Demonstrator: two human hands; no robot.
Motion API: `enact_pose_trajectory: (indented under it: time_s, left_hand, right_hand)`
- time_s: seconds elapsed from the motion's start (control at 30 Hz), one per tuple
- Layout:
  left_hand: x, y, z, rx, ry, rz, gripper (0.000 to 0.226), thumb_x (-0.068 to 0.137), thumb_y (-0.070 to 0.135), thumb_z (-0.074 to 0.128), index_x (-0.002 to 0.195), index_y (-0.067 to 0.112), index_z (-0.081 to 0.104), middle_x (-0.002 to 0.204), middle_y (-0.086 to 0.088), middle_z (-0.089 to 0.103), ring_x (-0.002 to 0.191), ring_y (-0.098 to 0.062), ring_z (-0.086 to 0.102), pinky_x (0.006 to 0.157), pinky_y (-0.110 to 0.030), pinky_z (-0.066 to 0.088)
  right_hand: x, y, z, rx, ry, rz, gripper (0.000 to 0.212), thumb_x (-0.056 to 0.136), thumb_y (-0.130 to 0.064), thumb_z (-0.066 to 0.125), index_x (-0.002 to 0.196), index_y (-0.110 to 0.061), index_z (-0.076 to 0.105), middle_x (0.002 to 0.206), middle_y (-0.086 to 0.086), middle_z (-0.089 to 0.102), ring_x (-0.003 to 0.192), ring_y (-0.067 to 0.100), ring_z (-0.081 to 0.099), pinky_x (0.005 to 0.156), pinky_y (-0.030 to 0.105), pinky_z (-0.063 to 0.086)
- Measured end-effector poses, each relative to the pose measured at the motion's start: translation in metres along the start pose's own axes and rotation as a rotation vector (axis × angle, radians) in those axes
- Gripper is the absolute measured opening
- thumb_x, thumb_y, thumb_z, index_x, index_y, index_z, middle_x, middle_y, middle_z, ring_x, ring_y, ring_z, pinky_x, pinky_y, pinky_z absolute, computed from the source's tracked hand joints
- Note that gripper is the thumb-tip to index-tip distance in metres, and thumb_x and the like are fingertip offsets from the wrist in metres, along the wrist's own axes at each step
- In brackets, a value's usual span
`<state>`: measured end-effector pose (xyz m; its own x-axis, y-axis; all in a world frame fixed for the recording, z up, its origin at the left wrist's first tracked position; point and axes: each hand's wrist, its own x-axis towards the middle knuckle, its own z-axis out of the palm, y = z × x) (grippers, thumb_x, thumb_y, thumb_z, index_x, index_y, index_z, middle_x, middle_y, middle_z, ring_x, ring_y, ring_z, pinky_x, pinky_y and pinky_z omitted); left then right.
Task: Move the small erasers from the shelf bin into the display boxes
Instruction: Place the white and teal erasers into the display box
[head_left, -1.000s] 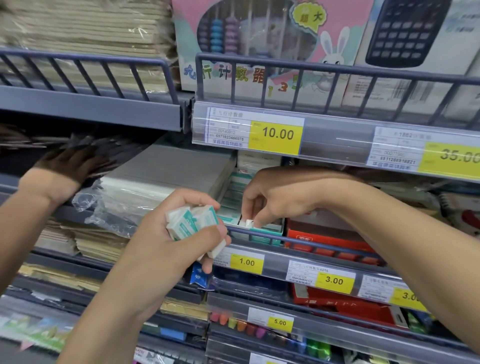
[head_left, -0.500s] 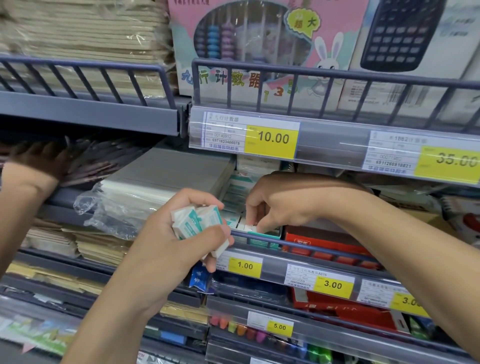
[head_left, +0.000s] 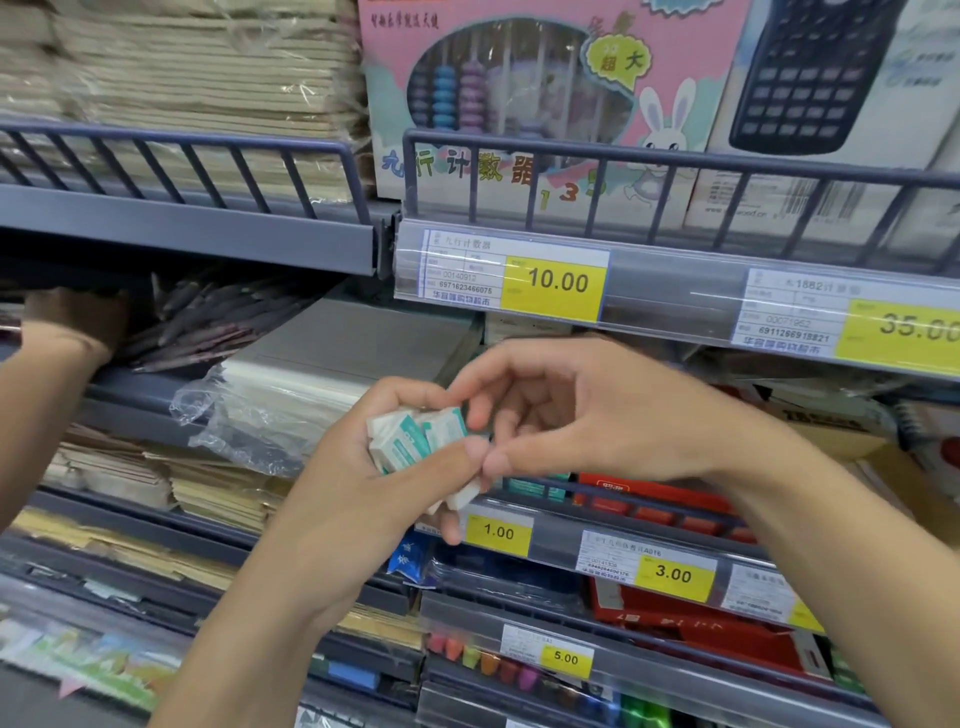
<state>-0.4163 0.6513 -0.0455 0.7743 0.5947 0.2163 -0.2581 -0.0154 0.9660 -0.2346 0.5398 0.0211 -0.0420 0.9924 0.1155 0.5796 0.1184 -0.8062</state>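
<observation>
My left hand (head_left: 374, 499) grips a bundle of several small erasers (head_left: 410, 436), white with teal sleeves, in front of the middle shelf. My right hand (head_left: 597, 415) is up against the bundle from the right, with curled fingers. Its index finger and thumb close on the rightmost eraser (head_left: 449, 423). The teal display box (head_left: 535, 486) sits behind the shelf rail just below my right hand and is mostly hidden by it.
Red boxes (head_left: 654, 499) stand to the right of the teal box. Price strips (head_left: 498, 532) run along the shelf edges. Another person's hand (head_left: 72, 322) reaches into the shelf at far left, near plastic-wrapped paper stacks (head_left: 291, 384). An abacus box (head_left: 519, 93) stands above.
My right hand has left the teal display box and moved up and left to the bundle in my left hand. The left hand stayed roughly in place.
</observation>
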Motion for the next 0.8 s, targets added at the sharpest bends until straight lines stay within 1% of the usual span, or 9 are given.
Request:
enact_pose_trajectory:
  time_s: [0.13, 0.2, 0.37, 0.47, 0.53, 0.6, 0.67, 0.73, 0.8]
  left_hand:
    - [-0.002, -0.001, 0.008, -0.085, 0.008, 0.013, 0.045, 0.073, 0.043, 0.09, 0.106, 0.022, 0.069, 0.087, -0.015, 0.076, 0.069, -0.022, 0.072, 0.057, -0.032, 0.058]
    - [-0.003, -0.001, 0.009, -0.103, 0.025, 0.021, 0.051, 0.068, 0.05, 0.092, 0.105, 0.024, 0.069, 0.087, -0.014, 0.076, 0.071, -0.024, 0.073, 0.058, -0.031, 0.058]
    - [-0.003, 0.001, 0.008, -0.11, 0.028, 0.033, 0.058, 0.063, 0.055, 0.094, 0.107, 0.025, 0.07, 0.093, -0.013, 0.075, 0.071, -0.024, 0.071, 0.059, -0.031, 0.059]
    - [-0.004, 0.003, 0.005, -0.105, 0.0, 0.051, 0.053, 0.068, 0.051, 0.093, 0.107, 0.023, 0.069, 0.098, -0.013, 0.075, 0.072, -0.025, 0.071, 0.059, -0.032, 0.059]
    - [-0.004, 0.003, 0.001, -0.088, 0.005, 0.054, 0.048, 0.072, 0.046, 0.092, 0.108, 0.024, 0.069, 0.098, -0.015, 0.076, 0.071, -0.026, 0.069, 0.059, -0.031, 0.058]
    - [-0.004, 0.002, -0.003, -0.059, 0.024, 0.035, 0.041, 0.075, 0.037, 0.089, 0.108, 0.025, 0.069, 0.095, -0.019, 0.075, 0.07, -0.026, 0.068, 0.059, -0.028, 0.057]
    - [-0.003, 0.0, -0.007, -0.012, 0.041, 0.007, 0.036, 0.074, 0.03, 0.086, 0.106, 0.027, 0.07, 0.092, -0.017, 0.075, 0.063, -0.026, 0.066, 0.058, -0.026, 0.055]
    - [-0.003, -0.002, -0.01, 0.049, 0.047, -0.012, 0.034, 0.074, 0.022, 0.083, 0.104, 0.031, 0.071, 0.091, -0.015, 0.075, 0.057, -0.027, 0.064, 0.058, -0.023, 0.054]
    - [-0.002, -0.003, -0.011, 0.085, 0.042, -0.016, 0.033, 0.075, 0.017, 0.078, 0.103, 0.034, 0.072, 0.089, -0.014, 0.076, 0.054, -0.027, 0.064, 0.059, -0.022, 0.054]
  right_hand:
    - [-0.004, 0.002, 0.028, -0.307, 0.17, -0.105, 0.053, 0.08, -0.029, 0.085, 0.127, -0.029, 0.06, 0.104, -0.009, 0.06, 0.087, 0.011, 0.062, 0.079, 0.034, 0.054]
    - [-0.004, 0.004, 0.036, -0.349, 0.242, -0.145, 0.052, 0.082, -0.026, 0.081, 0.129, -0.031, 0.06, 0.109, -0.005, 0.058, 0.092, 0.013, 0.061, 0.079, 0.034, 0.054]
    - [-0.006, 0.004, 0.038, -0.12, 0.265, -0.145, 0.048, 0.087, -0.012, 0.076, 0.13, -0.027, 0.063, 0.108, 0.001, 0.062, 0.087, 0.015, 0.063, 0.077, 0.041, 0.055]
    - [-0.008, 0.003, 0.036, 0.096, 0.273, -0.109, 0.046, 0.084, -0.002, 0.077, 0.126, -0.017, 0.063, 0.11, 0.007, 0.066, 0.089, 0.026, 0.061, 0.08, 0.048, 0.054]
    - [-0.009, 0.003, 0.032, 0.239, 0.31, -0.09, 0.044, 0.081, 0.001, 0.078, 0.12, -0.014, 0.065, 0.108, 0.005, 0.069, 0.091, 0.02, 0.061, 0.084, 0.041, 0.055]
    - [-0.01, 0.005, 0.022, 0.246, 0.359, -0.046, 0.041, 0.079, -0.003, 0.079, 0.115, -0.019, 0.069, 0.103, -0.004, 0.072, 0.091, 0.015, 0.064, 0.084, 0.025, 0.055]
    - [-0.006, 0.012, 0.008, 0.014, 0.372, 0.059, 0.036, 0.082, -0.012, 0.08, 0.113, -0.028, 0.07, 0.101, -0.011, 0.074, 0.089, 0.008, 0.066, 0.079, 0.011, 0.049]
    - [0.007, 0.027, -0.004, -0.182, 0.375, 0.189, 0.032, 0.083, -0.017, 0.08, 0.106, -0.035, 0.068, 0.098, -0.016, 0.071, 0.082, -0.002, 0.062, 0.076, 0.008, 0.046]
    - [0.022, 0.041, -0.014, -0.314, 0.383, 0.293, 0.029, 0.084, -0.02, 0.077, 0.097, -0.04, 0.062, 0.097, -0.019, 0.068, 0.08, -0.006, 0.06, 0.082, 0.011, 0.046]
